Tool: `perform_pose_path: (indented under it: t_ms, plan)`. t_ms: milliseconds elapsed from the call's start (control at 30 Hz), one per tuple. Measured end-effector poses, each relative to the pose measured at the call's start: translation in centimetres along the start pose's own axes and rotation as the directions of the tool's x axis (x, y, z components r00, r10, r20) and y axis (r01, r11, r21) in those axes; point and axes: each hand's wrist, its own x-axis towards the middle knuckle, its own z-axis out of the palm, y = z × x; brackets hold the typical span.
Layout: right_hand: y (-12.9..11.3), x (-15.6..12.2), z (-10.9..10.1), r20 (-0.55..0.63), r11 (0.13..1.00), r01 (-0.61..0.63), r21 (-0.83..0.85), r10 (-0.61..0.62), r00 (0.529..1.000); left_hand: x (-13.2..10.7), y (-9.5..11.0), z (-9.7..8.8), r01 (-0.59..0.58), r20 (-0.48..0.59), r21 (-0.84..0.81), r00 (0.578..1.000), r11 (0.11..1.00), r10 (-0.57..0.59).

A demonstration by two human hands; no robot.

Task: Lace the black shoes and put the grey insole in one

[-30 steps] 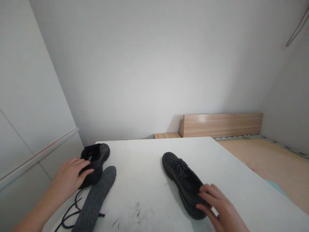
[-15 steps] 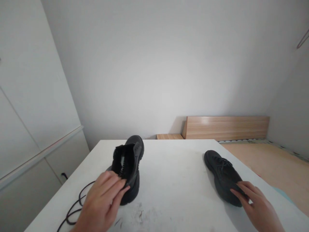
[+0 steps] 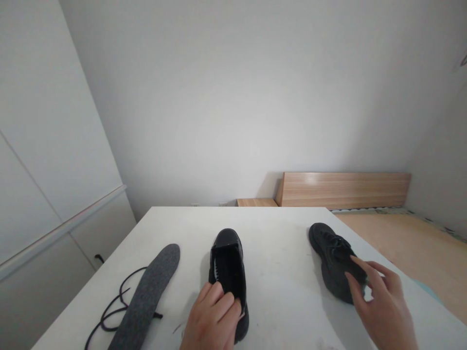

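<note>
Fingers of the left hand [image 3: 213, 318] clamp the heel of an unlaced black leather shoe [image 3: 228, 272]: stiff, light, best gripped at the collar. Right hand [image 3: 379, 304], fingers apart, touches a laced black shoe [image 3: 333, 257] on the white bench [image 3: 277, 291].

A single head-worn view looks forward and down from above and just behind the grips, close over the near edge of the white worktop [image 3: 277, 272]. It faces a bare wall [image 3: 233, 107] well beyond them, with cabinet doors [image 3: 47, 160] off to their left.
</note>
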Motion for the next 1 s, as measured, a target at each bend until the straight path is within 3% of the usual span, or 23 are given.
perform_pose_path:
  t_ms: [100,233,333,433,533,633,667,733,767,833,933,1000]
  plan:
    - [-2.9,0.8,-0.6,-0.06,0.992,0.002,0.123,0.005,0.998,-0.2,0.5,1.3,0.054,0.019,-0.05,0.998,0.997,-0.053]
    - [-5.9,1.2,-0.4,-0.017,0.962,0.07,0.263,-0.068,0.998,0.0,1.3,2.3,0.175,0.129,-0.155,0.979,0.972,-0.156]
    - [-7.5,0.7,-0.1,0.095,0.923,0.068,0.379,-0.112,0.989,0.8,0.8,1.0,0.182,0.176,-0.299,0.975,0.937,-0.134]
    - [-8.4,0.2,0.0,0.175,0.884,0.074,0.461,-0.172,0.969,1.3,-2.8,-1.6,0.231,0.153,-0.314,0.97,0.921,-0.191]
    - [-8.8,-0.1,0.1,0.193,0.867,0.114,0.485,-0.233,0.953,0.7,-9.3,-3.6,0.456,0.168,-0.059,0.881,0.888,-0.442]
    - [-9.3,-0.2,0.3,0.197,0.854,0.15,0.499,-0.28,0.94,-0.9,-15.7,-4.1,0.562,0.313,0.291,0.708,0.774,-0.632]
    - [-9.5,-0.2,0.3,0.193,0.848,0.163,0.504,-0.295,0.936,-1.5,-17.2,-4.0,0.561,0.375,0.38,0.634,0.736,-0.677]
    - [-10.0,-0.1,0.3,0.195,0.836,0.179,0.518,-0.32,0.927,-2.6,-19.2,-3.5,0.551,0.456,0.448,0.537,0.704,-0.71]
    - [-10.3,-0.1,0.3,0.201,0.83,0.186,0.527,-0.334,0.921,-3.0,-19.7,-3.2,0.55,0.478,0.454,0.514,0.701,-0.713]
    - [-10.8,0.0,0.3,0.215,0.815,0.197,0.544,-0.363,0.907,-3.4,-20.1,-2.6,0.557,0.488,0.44,0.51,0.704,-0.708]
    - [-11.2,0.0,0.2,0.229,0.804,0.214,0.554,-0.394,0.89,-3.0,-20.0,-2.5,0.575,0.477,0.4,0.534,0.714,-0.698]
    - [-11.2,0.0,0.1,0.239,0.805,0.212,0.554,-0.398,0.886,-2.1,-19.6,-3.1,0.633,0.471,0.291,0.558,0.717,-0.683]
